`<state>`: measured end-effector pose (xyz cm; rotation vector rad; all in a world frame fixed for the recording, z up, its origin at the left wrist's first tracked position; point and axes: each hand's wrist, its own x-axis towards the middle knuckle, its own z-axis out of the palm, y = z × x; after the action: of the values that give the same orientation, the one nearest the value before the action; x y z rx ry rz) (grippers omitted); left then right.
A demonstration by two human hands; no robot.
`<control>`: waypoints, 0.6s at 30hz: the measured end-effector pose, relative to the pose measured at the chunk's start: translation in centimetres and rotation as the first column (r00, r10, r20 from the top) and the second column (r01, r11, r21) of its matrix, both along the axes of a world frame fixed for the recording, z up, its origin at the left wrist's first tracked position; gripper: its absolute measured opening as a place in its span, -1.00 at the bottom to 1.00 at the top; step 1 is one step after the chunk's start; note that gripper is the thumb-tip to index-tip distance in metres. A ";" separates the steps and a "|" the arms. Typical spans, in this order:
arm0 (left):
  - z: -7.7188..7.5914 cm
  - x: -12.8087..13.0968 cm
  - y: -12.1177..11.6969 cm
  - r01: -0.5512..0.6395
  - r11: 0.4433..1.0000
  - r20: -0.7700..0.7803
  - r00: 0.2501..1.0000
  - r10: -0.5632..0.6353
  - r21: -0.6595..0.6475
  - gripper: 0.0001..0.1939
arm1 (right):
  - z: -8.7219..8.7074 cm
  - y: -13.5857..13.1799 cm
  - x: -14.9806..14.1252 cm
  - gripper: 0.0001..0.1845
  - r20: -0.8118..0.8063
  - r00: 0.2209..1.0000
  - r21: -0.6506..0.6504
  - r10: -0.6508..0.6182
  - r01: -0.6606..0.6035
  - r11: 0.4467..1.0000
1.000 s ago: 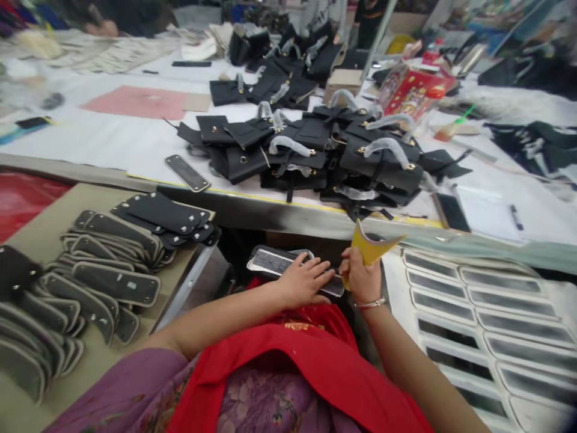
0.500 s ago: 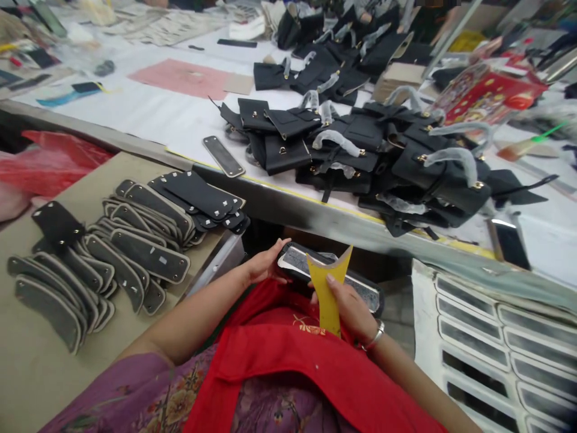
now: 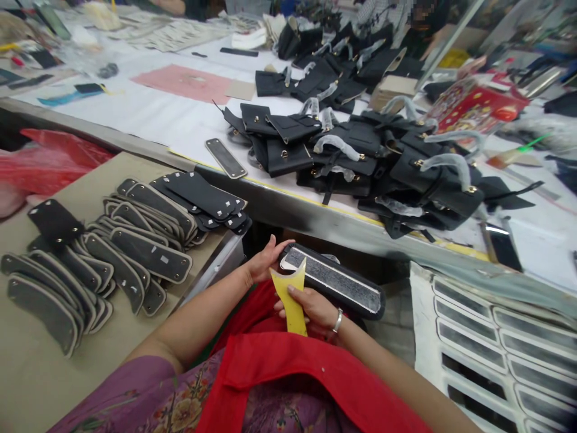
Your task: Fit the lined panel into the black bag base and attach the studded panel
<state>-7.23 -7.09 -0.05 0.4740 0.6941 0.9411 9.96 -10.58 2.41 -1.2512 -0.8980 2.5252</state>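
Observation:
My left hand [image 3: 265,261] grips the left end of a long black bag part [image 3: 345,285], its thumb raised and its other fingers partly hidden. A grey panel with a thin white edge lies along the top of this part, with a loose pale flap at the left end. My right hand [image 3: 311,308] is closed on a yellow scraper [image 3: 291,300]. The scraper's wide, concave end points up, over the near left side of the bag part. Both are above my lap, in front of the red apron [image 3: 288,361].
Stacked grey and black panels [image 3: 148,258] cover a board [image 3: 36,385] on the left. Black bags with wrapped handles [image 3: 351,150] are heaped on the white table [image 3: 153,129]. A phone [image 3: 502,243] rests by its edge. A pale sheet of oblong panels [image 3: 509,349] lies at right.
My right hand and the yellow scraper have moved left along the bag part, toward my left hand, uncovering more of the grey panel. My left thumb has lifted.

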 end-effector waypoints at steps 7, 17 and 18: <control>-0.7 -0.5 0.2 -0.011 1.000 0.094 0.996 0.009 0.024 -0.17 | 0.1 -0.1 -3.3 -0.73 -0.071 0.978 -0.154 -0.197 0.185 0.971; -2.0 0.4 1.0 -0.050 0.997 -0.024 0.998 0.051 0.055 -0.32 | -3.4 -0.3 -4.6 -0.50 -0.098 0.942 -0.238 -0.322 0.292 0.926; -1.9 0.5 1.2 -0.056 0.997 -0.066 0.996 0.059 0.052 -0.33 | -3.7 -0.4 -4.6 -0.48 -0.096 0.938 -0.248 -0.334 0.302 0.920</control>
<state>-6.73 -5.90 -1.94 0.5348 0.7497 1.0022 5.40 -10.99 -1.31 -1.1557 -0.3420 2.4593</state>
